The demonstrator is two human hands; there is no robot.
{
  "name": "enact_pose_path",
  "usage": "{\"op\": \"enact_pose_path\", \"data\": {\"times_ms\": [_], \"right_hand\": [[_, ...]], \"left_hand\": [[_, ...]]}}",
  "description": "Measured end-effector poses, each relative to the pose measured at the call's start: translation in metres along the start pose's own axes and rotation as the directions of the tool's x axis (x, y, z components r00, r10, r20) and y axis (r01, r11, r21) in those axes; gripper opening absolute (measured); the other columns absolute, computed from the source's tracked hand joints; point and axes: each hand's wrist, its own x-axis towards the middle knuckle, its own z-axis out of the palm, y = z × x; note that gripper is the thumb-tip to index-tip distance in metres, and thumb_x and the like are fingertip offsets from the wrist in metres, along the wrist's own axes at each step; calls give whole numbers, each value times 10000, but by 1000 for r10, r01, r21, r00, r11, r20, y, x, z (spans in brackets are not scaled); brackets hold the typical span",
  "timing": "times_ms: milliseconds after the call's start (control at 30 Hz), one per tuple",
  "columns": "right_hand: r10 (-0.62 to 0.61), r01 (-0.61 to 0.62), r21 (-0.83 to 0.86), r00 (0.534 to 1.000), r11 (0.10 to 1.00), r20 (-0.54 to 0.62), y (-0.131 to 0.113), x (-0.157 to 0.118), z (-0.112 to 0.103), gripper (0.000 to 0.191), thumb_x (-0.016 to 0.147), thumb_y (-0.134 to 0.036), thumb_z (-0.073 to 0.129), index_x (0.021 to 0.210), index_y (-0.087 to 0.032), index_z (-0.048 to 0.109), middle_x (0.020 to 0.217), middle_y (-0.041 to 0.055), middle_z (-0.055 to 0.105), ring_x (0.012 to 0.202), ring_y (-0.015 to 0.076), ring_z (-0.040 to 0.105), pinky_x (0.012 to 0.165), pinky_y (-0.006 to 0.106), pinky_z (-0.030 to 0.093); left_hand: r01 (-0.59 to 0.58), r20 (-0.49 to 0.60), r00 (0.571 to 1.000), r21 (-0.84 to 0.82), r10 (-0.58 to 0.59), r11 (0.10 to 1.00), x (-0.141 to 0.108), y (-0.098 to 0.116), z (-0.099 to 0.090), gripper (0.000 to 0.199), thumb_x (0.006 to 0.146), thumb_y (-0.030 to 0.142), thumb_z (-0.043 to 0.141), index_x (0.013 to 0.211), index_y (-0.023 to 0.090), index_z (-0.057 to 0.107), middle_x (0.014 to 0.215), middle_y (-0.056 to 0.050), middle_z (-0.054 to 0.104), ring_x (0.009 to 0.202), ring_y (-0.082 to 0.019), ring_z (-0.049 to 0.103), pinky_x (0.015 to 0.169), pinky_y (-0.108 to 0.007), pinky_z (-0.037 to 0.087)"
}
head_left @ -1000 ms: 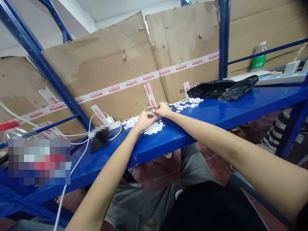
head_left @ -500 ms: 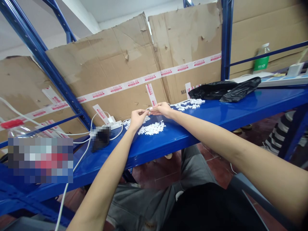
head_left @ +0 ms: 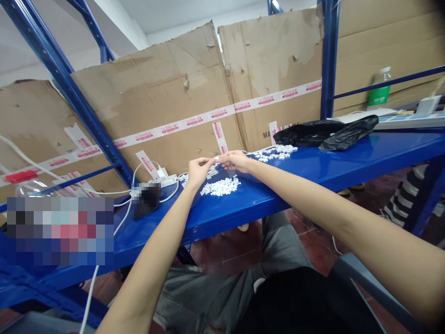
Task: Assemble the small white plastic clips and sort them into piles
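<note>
**Small white plastic pieces handled on a glossy blue steel shelf (head_left: 323,157)**

The left hand (head_left: 200,171) and the right hand (head_left: 236,160) are held close together above the shelf, near its back edge. The fingers (head_left: 208,162) of both hands are drawn into a narrow pinch, their tips almost meeting around a tiny white piece (head_left: 216,158); which hand grips it cannot be told. Directly below the hands, a heap of small white plastic pieces (head_left: 220,187) is spread on the shelf, with a smaller scatter (head_left: 212,171) just behind it. A further cluster of white pieces (head_left: 274,153) is placed to the right, well beside the hands.

To the left, a white power strip (head_left: 168,181) is laid on the shelf, with white cables (head_left: 125,218) trailing from it, and a dark object (head_left: 146,199) too blurred to identify is seen next to it. Crumpled black plastic bags (head_left: 325,134) are heaped further right, near a long white power strip (head_left: 413,121). A bottle with a green label (head_left: 378,95) stands behind them.

Brown cardboard sheets (head_left: 156,93), sealed with white-and-red printed tape (head_left: 215,113), line the back of the blue steel rack (head_left: 329,60). A red tiled floor (head_left: 222,253) is visible below the shelf.
</note>
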Motion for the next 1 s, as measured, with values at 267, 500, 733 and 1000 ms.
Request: {"op": "enact_pose_path", "data": {"times_ms": [267, 500, 733, 1000], "right_hand": [[-18, 17, 41, 1000, 999, 25, 2, 0, 3, 105, 776, -61, 767, 757, -118, 681, 754, 71, 725, 682, 112, 673, 744, 243, 593], [-35, 34, 29, 997, 999, 65, 3, 0, 3, 123, 730, -63, 788, 714, -118, 679, 729, 82, 724, 689, 129, 682, 737, 252, 614], [-41, 42, -14, 996, 999, 75, 7, 4, 1, 67, 758, -92, 762, 722, -105, 708, 720, 94, 732, 668, 124, 684, 643, 201, 587], [-116, 121, -113, 992, 986, 54, 9, 4, 3, 84, 801, -96, 736, 723, -98, 703, 708, 96, 733, 606, 105, 660, 583, 184, 554]], "left_hand": [[30, -9, 1000, -32, -30, 999, 0, -1, 1, 278, 729, 379, 748, 801, 112, 773, 776, -97, 750, 632, -155, 624, 590, -273, 478], [31, -16, 999, -43, -32, 999, 0, 0, 2, 246, 738, 340, 745, 793, 102, 778, 713, -89, 728, 614, -155, 625, 604, -288, 490], [17, -16, 1000, -33, -17, 999, 0, -2, 2, 246, 735, 352, 752, 768, 109, 769, 730, -95, 733, 597, -148, 609, 585, -275, 473], [10, -13, 1000, -24, -10, 1000, 0, -3, 3, 253, 740, 348, 735, 783, 102, 768, 729, -93, 736, 520, -115, 537, 487, -235, 379]]}}
